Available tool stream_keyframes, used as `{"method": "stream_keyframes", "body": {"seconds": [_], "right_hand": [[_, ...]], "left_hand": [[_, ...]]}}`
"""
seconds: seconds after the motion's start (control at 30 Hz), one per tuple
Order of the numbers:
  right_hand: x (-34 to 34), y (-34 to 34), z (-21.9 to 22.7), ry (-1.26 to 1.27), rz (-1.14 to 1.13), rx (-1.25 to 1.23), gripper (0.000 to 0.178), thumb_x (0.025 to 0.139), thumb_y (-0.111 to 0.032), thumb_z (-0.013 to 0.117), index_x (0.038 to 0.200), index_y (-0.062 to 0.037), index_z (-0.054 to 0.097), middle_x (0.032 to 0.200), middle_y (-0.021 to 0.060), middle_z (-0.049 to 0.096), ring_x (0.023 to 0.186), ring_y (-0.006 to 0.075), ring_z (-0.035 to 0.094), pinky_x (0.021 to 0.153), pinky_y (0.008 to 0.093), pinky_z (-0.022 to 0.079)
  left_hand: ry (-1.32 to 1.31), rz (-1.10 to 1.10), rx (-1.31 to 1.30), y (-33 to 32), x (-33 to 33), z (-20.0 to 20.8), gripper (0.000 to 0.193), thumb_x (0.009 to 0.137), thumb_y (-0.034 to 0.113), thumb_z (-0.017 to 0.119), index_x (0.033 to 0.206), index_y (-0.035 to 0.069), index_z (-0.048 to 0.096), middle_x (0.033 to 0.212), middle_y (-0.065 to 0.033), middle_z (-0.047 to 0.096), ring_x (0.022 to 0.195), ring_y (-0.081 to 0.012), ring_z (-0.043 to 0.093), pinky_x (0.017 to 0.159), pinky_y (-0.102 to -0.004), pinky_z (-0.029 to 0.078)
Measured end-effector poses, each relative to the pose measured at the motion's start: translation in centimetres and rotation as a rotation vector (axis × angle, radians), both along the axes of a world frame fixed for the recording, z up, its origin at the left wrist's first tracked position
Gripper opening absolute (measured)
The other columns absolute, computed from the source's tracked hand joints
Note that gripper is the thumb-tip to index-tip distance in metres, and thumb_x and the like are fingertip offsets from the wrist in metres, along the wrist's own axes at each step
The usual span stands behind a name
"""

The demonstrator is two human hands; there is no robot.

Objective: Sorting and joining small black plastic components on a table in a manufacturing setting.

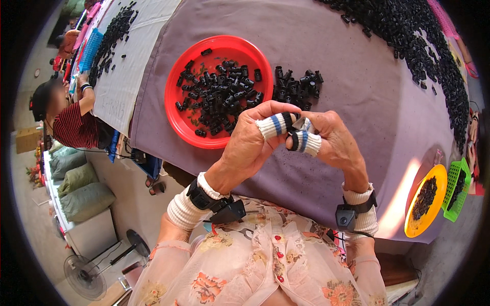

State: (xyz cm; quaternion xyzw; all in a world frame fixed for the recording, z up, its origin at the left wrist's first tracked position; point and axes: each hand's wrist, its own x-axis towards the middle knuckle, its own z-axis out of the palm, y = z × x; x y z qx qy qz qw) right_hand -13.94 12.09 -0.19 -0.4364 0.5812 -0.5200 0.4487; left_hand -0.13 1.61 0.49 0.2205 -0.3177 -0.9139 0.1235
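Observation:
My left hand [244, 138] and my right hand [338, 136] meet over the near part of the table, fingertips closed together. Striped knit finger sleeves cover both thumbs. Something small sits pinched between the fingertips, mostly hidden by them; a bit of grey and black shows. Just beyond my left hand stands a round red tray [175, 115] with many small black plastic cylindrical parts [219, 97] in it. A loose pile of the same black parts [297, 87] lies on the cloth right of the tray, just beyond my fingertips.
A purple-grey cloth [224, 171] covers the table. A large black heap [408, 38] spreads along the far right. At the right edge are a yellow tray [410, 224] and a green basket [452, 211]. A person in a striped shirt [76, 125] works at left, near a blue basket [91, 50].

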Motion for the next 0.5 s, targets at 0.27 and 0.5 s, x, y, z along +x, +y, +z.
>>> {"method": "stream_keyframes", "body": {"seconds": [0.27, 0.5], "right_hand": [[-0.03, -0.16, -0.39, -0.036, -0.009, -0.05, 0.031, 0.07, -0.03, 0.074, 0.073, -0.0033, 0.059, 0.056, 0.0001, 0.045, 0.054, 0.0073, 0.041, 0.048, 0.026, 0.034], [-0.65, -0.35, 0.27, 0.101, -0.02, -0.018, 0.04, 0.062, -0.036, 0.077, 0.07, -0.0036, 0.056, 0.056, 0.0015, 0.047, 0.053, 0.0101, 0.043, 0.048, 0.0265, 0.035]], "left_hand": [[0.117, -0.022, 0.173, -0.24, 0.03, -0.89, 0.023, 0.086, 0.011, 0.056, 0.106, -0.001, 0.056, 0.093, -0.0082, 0.062, 0.083, -0.0133, 0.061, 0.074, -0.0255, 0.052], [0.114, -0.002, 0.222, 0.02, 0.09, -1.1, 0.025, 0.085, 0.012, 0.058, 0.107, -0.001, 0.055, 0.091, -0.0087, 0.063, 0.081, -0.0138, 0.062, 0.071, -0.025, 0.052]]}}
